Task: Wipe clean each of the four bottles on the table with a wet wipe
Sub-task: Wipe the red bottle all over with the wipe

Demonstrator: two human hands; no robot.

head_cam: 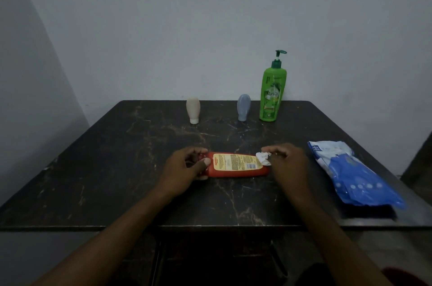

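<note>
A red bottle (236, 172) with a yellow label lies on its side in the middle of the dark table (117, 168). My left hand (184, 166) grips its cap end. My right hand (288, 163) holds a crumpled white wet wipe (263, 157) against the bottle's other end. At the back stand a beige bottle (193, 109) upside down on its cap, a grey-blue bottle (243, 107) likewise, and a tall green pump bottle (272, 96).
A blue and white wet wipe pack (350, 173) lies on the table's right side, near the right edge. A grey wall stands directly behind the table. The table's front edge runs just below my forearms.
</note>
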